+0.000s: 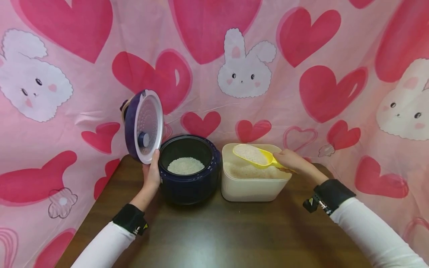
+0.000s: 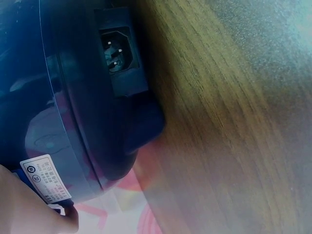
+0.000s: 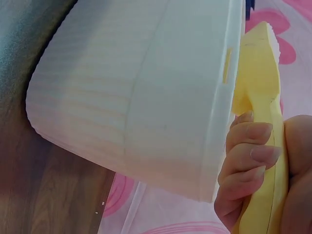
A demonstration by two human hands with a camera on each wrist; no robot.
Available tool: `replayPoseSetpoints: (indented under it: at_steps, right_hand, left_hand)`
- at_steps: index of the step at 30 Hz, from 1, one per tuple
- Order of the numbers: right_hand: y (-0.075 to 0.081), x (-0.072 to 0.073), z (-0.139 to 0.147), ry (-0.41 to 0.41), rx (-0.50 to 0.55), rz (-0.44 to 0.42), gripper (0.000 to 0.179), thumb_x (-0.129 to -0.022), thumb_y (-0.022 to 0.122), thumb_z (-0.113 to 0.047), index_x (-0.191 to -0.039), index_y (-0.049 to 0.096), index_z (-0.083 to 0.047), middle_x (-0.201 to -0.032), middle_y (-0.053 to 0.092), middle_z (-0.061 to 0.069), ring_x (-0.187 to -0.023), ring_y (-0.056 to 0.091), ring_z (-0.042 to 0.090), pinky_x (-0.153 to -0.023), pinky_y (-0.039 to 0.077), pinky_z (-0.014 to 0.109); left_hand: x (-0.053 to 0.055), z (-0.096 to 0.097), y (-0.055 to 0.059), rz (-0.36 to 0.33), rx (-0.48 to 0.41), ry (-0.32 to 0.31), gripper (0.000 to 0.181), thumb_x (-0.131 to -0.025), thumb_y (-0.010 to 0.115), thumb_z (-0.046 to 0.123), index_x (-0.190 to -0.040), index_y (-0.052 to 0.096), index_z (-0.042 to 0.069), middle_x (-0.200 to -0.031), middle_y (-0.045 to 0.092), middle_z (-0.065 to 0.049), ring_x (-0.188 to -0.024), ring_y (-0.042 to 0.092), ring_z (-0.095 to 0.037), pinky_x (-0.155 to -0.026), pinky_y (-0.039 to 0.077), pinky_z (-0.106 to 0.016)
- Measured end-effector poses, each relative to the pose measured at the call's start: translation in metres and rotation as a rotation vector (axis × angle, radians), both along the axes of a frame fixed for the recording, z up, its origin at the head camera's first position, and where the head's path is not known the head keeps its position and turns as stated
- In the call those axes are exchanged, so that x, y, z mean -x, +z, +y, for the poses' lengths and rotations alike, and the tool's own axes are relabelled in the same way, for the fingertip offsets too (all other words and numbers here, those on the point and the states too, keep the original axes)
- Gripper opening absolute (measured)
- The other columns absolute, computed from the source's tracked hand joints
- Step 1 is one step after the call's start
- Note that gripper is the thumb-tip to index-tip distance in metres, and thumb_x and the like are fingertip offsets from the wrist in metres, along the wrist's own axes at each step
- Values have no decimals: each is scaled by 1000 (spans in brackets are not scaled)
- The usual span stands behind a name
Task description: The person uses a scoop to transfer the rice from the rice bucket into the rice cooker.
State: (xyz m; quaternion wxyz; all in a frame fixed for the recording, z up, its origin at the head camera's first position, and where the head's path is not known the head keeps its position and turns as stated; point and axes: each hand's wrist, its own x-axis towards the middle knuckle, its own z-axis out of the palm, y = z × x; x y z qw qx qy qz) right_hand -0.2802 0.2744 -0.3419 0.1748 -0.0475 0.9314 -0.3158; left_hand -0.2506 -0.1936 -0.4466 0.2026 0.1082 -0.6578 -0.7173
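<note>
A dark blue rice cooker [image 1: 189,190] stands on the table with uncooked rice [image 1: 186,166] in its pot. Its lid [image 1: 152,117] is raised at the left, inner side facing right. My left hand [image 1: 152,175] holds the lid's lower edge, thumb in front; its other fingers are mostly hidden. In my right hand [image 1: 291,160] is a yellow scoop [image 1: 266,158] heaped with rice, the fingers curled round its handle [image 3: 265,195]. The scoop is over a cream rice bin [image 1: 249,190], which also contains rice.
The brown wooden table [image 1: 214,230] extends in front of both containers. A pink cloth [image 1: 207,96] with hearts and rabbits hangs close behind. The left wrist view shows a power socket [image 2: 117,51] low on the cooker and a white label [image 2: 46,180] beside the hand.
</note>
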Motion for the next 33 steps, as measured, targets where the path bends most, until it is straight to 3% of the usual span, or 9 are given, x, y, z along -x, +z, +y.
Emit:
replayPoseSetpoints:
  at_steps: [12, 20, 27, 33]
  right_hand:
    - [2, 4, -8, 14, -45, 29, 51, -108, 36, -35, -73, 61, -7, -59, 52, 2, -48, 46, 17, -47, 40, 26]
    - [10, 9, -26, 55, 9, 12, 50, -109, 38, -35, -79, 62, -3, -62, 54, 4, -51, 47, 20, -50, 41, 27]
    - [16, 17, -52, 130, 62, 55, 36, -108, 43, -33, -95, 61, -5, -65, 53, 4, -49, 45, 19, -45, 39, 27]
    - [31, 29, -86, 120, -32, 58, 44, -107, 40, -32, -76, 59, -7, -59, 52, 4, -46, 44, 18, -44, 37, 25]
  left_hand:
    - [-3, -1, 1, 2, 0, -10, 69, -104, 51, 49, -160, 32, 13, -157, 41, -7, -140, 37, -21, -125, 23, -40]
    - [-1, 0, 2, -15, -3, -6, 70, -104, 51, 50, -161, 32, 13, -159, 40, -9, -141, 37, -23, -126, 22, -41]
    - [1, 1, 3, -6, -30, -8, 70, -105, 51, 46, -162, 30, 12, -163, 37, -10, -144, 35, -24, -126, 21, -39]
    - [1, 0, 1, 1, -40, -12, 69, -105, 52, 44, -162, 30, 13, -162, 38, -9, -144, 36, -23, -126, 21, -38]
